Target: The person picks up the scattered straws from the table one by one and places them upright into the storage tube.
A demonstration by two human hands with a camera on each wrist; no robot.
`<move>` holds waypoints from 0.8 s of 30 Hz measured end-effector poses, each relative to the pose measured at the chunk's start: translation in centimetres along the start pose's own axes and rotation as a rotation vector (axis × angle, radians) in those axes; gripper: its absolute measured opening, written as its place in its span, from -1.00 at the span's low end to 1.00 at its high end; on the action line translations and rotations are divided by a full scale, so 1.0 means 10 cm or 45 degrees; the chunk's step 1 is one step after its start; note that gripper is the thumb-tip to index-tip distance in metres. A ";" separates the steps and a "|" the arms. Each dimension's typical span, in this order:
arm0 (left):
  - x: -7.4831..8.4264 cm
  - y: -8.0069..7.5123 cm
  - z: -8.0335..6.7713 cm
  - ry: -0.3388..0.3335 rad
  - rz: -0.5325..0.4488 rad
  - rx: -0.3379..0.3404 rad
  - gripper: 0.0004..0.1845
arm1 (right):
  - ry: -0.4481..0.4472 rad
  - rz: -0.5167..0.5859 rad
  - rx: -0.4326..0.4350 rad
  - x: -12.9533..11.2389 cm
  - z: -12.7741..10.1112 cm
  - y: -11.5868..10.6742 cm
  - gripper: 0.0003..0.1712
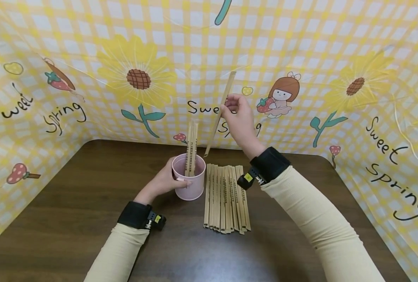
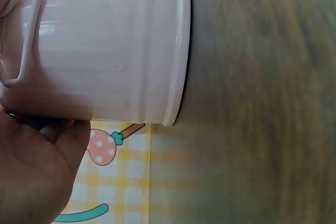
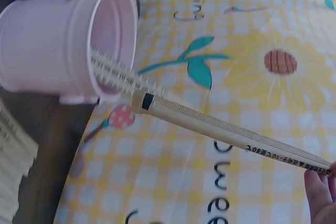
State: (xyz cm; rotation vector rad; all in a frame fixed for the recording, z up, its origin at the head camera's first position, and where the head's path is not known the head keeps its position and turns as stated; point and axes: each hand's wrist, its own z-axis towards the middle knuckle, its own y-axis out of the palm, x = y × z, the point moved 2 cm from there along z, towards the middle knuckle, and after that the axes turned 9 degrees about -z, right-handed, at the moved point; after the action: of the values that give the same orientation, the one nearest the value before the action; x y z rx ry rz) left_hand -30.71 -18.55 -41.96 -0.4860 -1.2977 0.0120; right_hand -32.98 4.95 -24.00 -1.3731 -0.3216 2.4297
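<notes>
Head — straw (image 1: 215,126) in right hand (image 1: 240,119), bucket (image 1: 190,191) in left hand (image 1: 162,181)

The bucket (image 1: 189,192) looked pale pink to me, and the paper-wrapped straws (image 1: 226,199) were tan with black printing. I saw a dark brown, wood-grained tabletop (image 1: 46,196). The backdrop cloth (image 1: 194,47) was yellow-and-white check, patterned with yellow, brown-centred sunflowers (image 1: 138,79), teal leaves (image 1: 154,116) and black lettering (image 1: 194,107). The sleeves (image 1: 304,203) were plain cream, both wrist straps (image 1: 270,166) black.
</notes>
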 end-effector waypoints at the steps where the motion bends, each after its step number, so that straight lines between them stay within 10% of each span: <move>1: 0.00 0.00 0.00 0.010 -0.001 -0.005 0.03 | 0.002 0.005 -0.004 -0.01 -0.01 0.03 -0.61; 24: 0.00 0.00 -0.01 0.002 0.005 0.003 0.02 | 0.055 -0.191 -0.235 0.58 -0.47 0.70 -0.69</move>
State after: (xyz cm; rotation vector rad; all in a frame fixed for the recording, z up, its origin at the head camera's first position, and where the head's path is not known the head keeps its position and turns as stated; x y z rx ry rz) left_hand -30.66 -18.60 -41.93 -0.4866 -1.2949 0.0168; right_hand -32.95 0.98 -33.43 -1.4188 -0.6279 2.2912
